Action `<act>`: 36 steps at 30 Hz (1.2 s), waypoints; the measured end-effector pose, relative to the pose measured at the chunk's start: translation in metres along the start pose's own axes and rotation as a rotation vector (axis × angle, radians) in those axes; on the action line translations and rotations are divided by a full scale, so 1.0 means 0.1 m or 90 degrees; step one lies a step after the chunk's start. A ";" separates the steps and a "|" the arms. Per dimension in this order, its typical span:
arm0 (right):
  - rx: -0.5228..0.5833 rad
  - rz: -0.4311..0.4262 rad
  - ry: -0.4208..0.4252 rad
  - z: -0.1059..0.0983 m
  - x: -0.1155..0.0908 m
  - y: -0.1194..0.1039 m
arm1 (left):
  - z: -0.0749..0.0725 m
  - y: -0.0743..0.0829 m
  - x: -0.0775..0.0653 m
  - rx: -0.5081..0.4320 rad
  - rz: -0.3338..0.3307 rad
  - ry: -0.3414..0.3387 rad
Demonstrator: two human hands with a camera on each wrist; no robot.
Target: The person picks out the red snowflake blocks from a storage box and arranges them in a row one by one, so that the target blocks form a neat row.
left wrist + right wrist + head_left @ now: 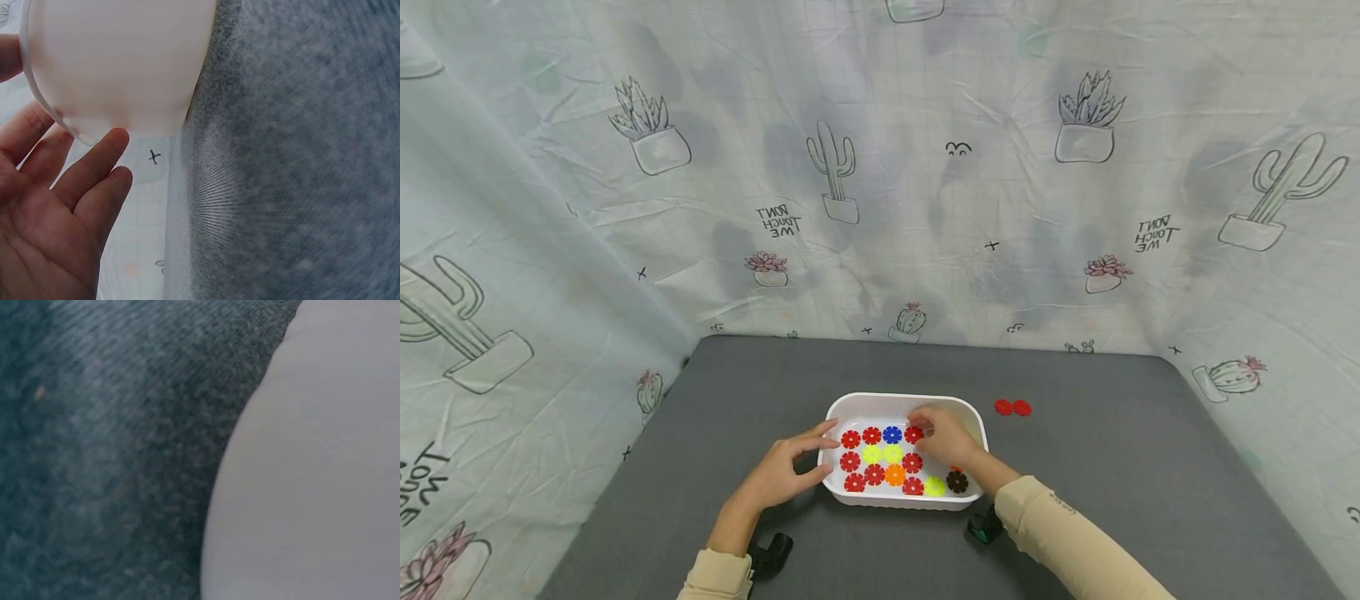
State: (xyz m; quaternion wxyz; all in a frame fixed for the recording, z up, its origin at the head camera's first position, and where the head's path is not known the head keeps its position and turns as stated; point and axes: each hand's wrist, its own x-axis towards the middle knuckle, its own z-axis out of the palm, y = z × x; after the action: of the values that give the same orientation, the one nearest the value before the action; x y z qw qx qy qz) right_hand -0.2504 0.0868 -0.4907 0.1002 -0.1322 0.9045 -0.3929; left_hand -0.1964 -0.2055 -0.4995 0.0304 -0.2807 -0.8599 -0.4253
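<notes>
A white plastic tray (902, 502) holds several notched plastic snowflake discs laid in rows: mostly red, with yellow, a blue disc (892, 435), an orange disc (895, 475) and a dark brown disc (957, 482). At the tray's left end is my left hand (781, 471), its spread fingers touching the rim and outer wall; the left wrist view shows that hand (56, 181) against the white wall. My right hand (946, 437) reaches inside, thumb and fingers pinching a red snowflake disc (913, 435) at the back row's right end. Its wrist partly hides another orange piece. The right wrist view shows no hand.
Two red discs (1012, 407) lie side by side on the grey tabletop (1075, 442), right of the tray behind my right arm. A pale curtain (880, 183) printed with cacti hangs behind and at both sides of the table.
</notes>
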 end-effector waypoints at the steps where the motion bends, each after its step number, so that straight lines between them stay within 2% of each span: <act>1: -0.011 -0.005 0.001 0.00 0.00 0.00 | 0.00 0.00 0.00 0.004 0.004 0.002; 6: -0.062 -0.027 0.013 0.03 0.03 -0.01 | -0.01 0.02 0.00 0.022 0.023 0.017; 17: -0.122 -0.038 0.037 0.12 0.06 0.01 | -0.01 0.03 -0.01 0.005 -0.007 0.006; 22: -0.149 -0.068 0.038 0.11 0.02 -0.02 | 0.00 0.03 -0.01 0.006 -0.010 0.004; 28: -0.151 -0.094 0.033 0.10 -0.03 -0.02 | 0.02 0.03 -0.01 0.006 -0.018 0.005; 36: -0.139 -0.081 0.032 0.07 -0.03 -0.01 | 0.03 0.06 -0.01 0.002 -0.022 0.000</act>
State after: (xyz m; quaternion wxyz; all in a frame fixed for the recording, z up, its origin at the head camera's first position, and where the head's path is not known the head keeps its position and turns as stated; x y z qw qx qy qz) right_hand -0.2457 0.0822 -0.4949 0.0375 -0.1896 0.9339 -0.3008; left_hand -0.1918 -0.2004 -0.4972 0.0230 -0.2658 -0.8652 -0.4246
